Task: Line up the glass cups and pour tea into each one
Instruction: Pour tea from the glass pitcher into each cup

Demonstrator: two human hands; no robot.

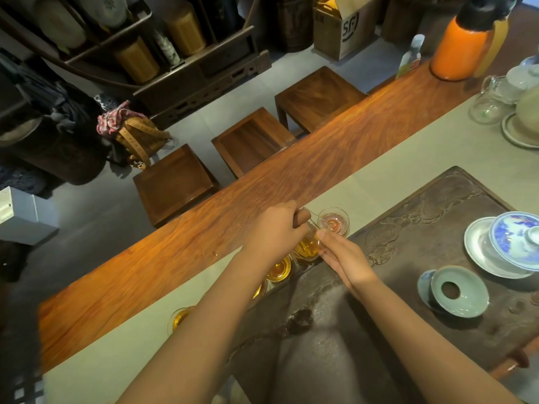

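Head view: left hand [274, 228] clamped on wooden handle of glass pitcher [309, 243], tilted toward 2 o'clock, spout over end cup [334, 221]. Right hand [342, 255] flat, fingers together, fingertips touching pitcher rim. End cup holds little tea. Row of cups runs toward 7 o'clock along runner [408, 158] edge: full cup [279, 269], another [179, 316], rest hidden by left arm. Tray [437, 243] at 4 o'clock carries gaiwan [507, 243], strainer [455, 290]. Counter [204, 228] beyond.
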